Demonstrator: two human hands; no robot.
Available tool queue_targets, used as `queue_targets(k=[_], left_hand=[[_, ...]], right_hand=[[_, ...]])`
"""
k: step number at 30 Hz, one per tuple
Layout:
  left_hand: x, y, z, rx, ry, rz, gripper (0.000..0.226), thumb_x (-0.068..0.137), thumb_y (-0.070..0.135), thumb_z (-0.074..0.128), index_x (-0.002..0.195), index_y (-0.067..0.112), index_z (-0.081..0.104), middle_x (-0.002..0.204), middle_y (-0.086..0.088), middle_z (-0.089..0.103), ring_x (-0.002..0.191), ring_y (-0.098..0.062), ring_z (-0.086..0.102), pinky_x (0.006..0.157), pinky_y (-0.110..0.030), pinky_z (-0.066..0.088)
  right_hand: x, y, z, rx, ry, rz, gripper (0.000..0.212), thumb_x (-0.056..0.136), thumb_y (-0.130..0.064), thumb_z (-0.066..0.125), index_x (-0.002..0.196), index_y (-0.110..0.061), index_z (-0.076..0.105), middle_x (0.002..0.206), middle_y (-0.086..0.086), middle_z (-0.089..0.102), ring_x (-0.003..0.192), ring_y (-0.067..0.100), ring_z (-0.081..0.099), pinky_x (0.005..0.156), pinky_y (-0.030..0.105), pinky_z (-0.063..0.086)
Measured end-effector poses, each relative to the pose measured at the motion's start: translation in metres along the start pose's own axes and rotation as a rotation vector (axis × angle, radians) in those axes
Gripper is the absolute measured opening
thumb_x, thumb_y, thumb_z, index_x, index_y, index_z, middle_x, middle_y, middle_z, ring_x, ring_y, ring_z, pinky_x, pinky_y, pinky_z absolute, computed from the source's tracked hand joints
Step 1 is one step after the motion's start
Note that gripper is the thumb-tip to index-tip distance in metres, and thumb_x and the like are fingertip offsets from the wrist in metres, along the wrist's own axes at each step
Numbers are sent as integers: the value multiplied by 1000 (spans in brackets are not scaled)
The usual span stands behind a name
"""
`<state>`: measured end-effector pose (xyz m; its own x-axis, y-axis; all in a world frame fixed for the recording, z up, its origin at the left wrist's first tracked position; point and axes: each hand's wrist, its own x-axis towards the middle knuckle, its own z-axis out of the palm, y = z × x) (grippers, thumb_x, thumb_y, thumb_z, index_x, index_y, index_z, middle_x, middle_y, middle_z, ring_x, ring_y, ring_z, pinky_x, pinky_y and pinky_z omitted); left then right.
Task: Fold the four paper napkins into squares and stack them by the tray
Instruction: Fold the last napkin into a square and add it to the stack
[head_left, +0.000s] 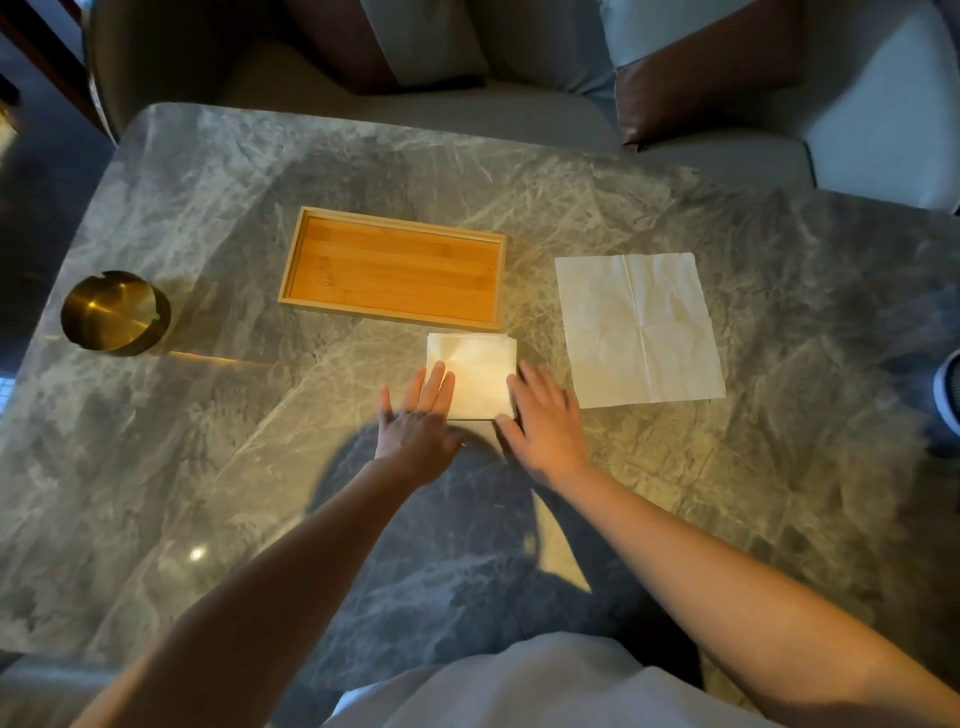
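A folded napkin (475, 371) lies as a square on the grey marble worktop (208, 441), just in front of the right end of the wooden tray (395, 267). Layered edges show at its far right corner, though how many sheets it holds is not clear. The left hand (418, 415) lies flat and open, its straight fingers pressing the square's left side. The right hand (543, 415) is also open, its fingers resting against the square's right edge. An unfolded napkin (639, 327) lies spread out to the right, apart from the tray. A brass ashtray (114, 312) stands at the far left.
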<state>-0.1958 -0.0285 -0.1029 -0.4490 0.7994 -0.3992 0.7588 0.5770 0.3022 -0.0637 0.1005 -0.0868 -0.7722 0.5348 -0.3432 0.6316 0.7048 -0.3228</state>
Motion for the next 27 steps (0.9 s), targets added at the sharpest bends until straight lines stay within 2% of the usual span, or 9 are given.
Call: queue_targets(k=[2,4,8,11,13,16,22,27], left_hand=[[-6,0,-3,-35,125,43,74,88,34,53,147,16,12,160,-4,7,147,-21,2,114,-58,3],[-13,1,-3,-30,201,122,70,87,22,51,146,17,15,159,-5,14,147,-20,7,115,-56,8],[-27,11,5,-43,183,192,73,89,24,53,149,17,11,159,-5,12,147,-20,6,116,-53,6],[-33,23,10,-13,121,191,77,91,34,50,150,18,3,160,-2,1,147,-17,-2,117,-51,1],[-36,31,12,26,70,185,79,92,40,46,149,21,-5,160,2,-7,146,-15,-8,119,-49,-2],[-41,44,17,79,33,215,79,92,45,42,149,22,-6,160,2,-8,146,-16,-9,119,-48,-3],[-64,66,33,-7,-55,283,73,91,40,46,149,25,5,160,2,11,146,-15,9,119,-46,6],[-82,66,52,16,-40,349,74,88,34,58,147,26,15,157,0,20,144,-17,19,119,-44,15]], right_hand=[[-7,10,-9,73,127,74,57,97,-39,40,147,-17,25,159,5,19,147,22,13,117,54,18],[-19,28,-14,96,166,165,57,98,-36,41,148,-15,24,159,6,20,147,23,14,117,55,19],[-48,61,-9,28,-7,277,59,100,-41,32,151,-20,12,162,2,3,149,21,0,118,57,9],[-61,68,-2,-64,-83,220,60,100,-47,25,152,-23,6,162,0,-4,149,20,-3,117,57,5],[-67,65,0,-110,-85,174,59,99,-49,24,152,-24,10,162,-1,3,148,22,3,116,57,4],[-80,56,3,-151,-62,109,56,98,-49,26,149,-26,21,157,0,20,142,25,18,115,57,11],[-123,45,28,-142,-30,-10,51,94,-47,34,143,-29,32,139,1,40,127,23,36,111,51,21],[-145,33,42,-24,-20,-46,39,93,-36,43,132,-32,44,124,-2,50,115,21,45,103,42,28]])
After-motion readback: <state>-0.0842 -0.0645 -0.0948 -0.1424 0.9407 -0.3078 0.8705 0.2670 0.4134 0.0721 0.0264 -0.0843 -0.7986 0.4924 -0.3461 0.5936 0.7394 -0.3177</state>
